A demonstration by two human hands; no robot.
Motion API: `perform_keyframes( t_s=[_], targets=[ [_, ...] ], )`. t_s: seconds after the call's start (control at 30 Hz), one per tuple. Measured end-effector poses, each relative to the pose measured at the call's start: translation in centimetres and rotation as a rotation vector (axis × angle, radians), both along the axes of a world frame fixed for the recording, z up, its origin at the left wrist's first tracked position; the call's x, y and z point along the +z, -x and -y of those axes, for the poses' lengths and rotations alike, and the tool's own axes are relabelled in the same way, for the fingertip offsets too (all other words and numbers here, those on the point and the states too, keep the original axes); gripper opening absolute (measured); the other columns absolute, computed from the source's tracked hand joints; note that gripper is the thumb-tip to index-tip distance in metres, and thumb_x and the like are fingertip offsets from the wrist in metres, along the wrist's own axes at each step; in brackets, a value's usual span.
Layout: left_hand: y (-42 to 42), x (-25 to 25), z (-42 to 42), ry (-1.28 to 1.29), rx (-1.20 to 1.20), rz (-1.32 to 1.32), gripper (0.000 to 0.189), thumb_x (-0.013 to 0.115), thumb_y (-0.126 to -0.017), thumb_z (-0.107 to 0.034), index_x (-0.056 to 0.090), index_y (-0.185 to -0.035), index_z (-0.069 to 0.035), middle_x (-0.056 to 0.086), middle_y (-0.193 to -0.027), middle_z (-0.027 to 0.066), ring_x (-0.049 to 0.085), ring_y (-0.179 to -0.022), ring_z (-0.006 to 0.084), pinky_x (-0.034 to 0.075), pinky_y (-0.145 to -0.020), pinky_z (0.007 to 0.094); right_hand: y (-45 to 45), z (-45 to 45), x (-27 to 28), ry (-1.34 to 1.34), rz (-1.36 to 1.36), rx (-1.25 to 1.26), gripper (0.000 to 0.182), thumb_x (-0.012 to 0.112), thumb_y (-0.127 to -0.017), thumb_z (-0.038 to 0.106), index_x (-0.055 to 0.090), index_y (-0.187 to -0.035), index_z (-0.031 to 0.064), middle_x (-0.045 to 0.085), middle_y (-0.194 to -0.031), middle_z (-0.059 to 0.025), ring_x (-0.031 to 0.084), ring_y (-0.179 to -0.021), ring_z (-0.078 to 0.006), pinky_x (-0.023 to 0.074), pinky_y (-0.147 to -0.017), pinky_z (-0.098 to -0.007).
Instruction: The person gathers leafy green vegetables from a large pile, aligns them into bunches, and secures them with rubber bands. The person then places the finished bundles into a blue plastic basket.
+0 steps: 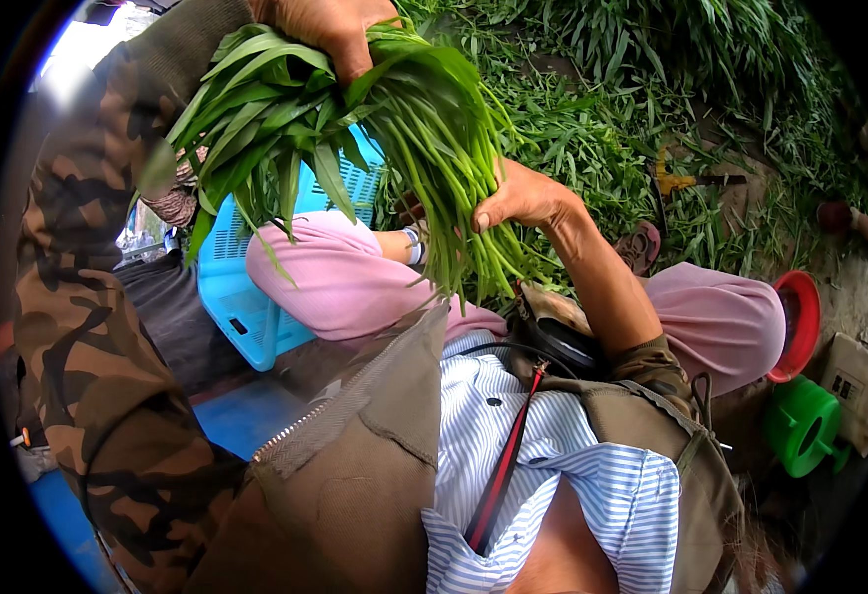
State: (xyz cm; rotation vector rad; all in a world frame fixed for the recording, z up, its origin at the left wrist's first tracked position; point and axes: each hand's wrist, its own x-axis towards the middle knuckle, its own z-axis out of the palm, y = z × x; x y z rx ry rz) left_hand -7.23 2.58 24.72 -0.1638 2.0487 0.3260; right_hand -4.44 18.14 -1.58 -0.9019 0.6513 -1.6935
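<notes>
A bundle of long-stemmed leafy greens, apparently water spinach (434, 141), is held up before me. My left hand (330, 30), at the top, grips it where leaves and stems bend over; the leaves hang at left, the stems at right. Lower down, my right hand (523, 197) closes around the stems, its thumb in front and its fingers mostly hidden behind them. Below the hanging leaves, a blue slatted plastic basket (237, 312) stands tilted beside my pink-trousered leg. A black round-edged item (564, 345) lies in my lap, partly hidden by my right forearm.
Cut greens (590, 141) cover the ground ahead, with a larger heap (671, 44) at the top. A yellow-handled tool (675, 180) lies among them. At right are a red plastic basin (809, 327), a green plastic container (798, 431) and a beige package (853, 386).
</notes>
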Motion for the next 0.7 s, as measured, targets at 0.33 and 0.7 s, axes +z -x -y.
perform_keyframes(
  t_s=[0.33,0.7],
  targets=[
    [5.3,-2.5,4.0,-0.268,0.033,0.254,0.048,0.073,-0.077,-0.005,0.055,-0.121,0.002,0.065,-0.110,0.0091,0.059,-0.096,0.0138,0.050,-0.082,0.0309,-0.4,-1.8,0.0,-0.054,0.269,-0.001,0.086,0.088,-0.059,0.025,0.046,-0.130,0.0002,0.060,-0.108,-0.0136,0.063,-0.098,-0.0241,0.0514,-0.089,-0.0365],
    [8.8,-5.2,9.0,-0.399,-0.114,0.019,0.040,0.071,-0.072,-0.005,0.061,-0.110,0.005,0.068,-0.099,0.0101,0.062,-0.085,0.0140,0.051,-0.075,0.0298,-0.2,-0.9,2.4,-0.181,0.441,-0.076,0.071,0.082,-0.062,0.019,0.046,-0.121,-0.0001,0.056,-0.087,-0.0132,0.065,-0.069,-0.0273,0.0557,-0.063,-0.0400]
  ],
)
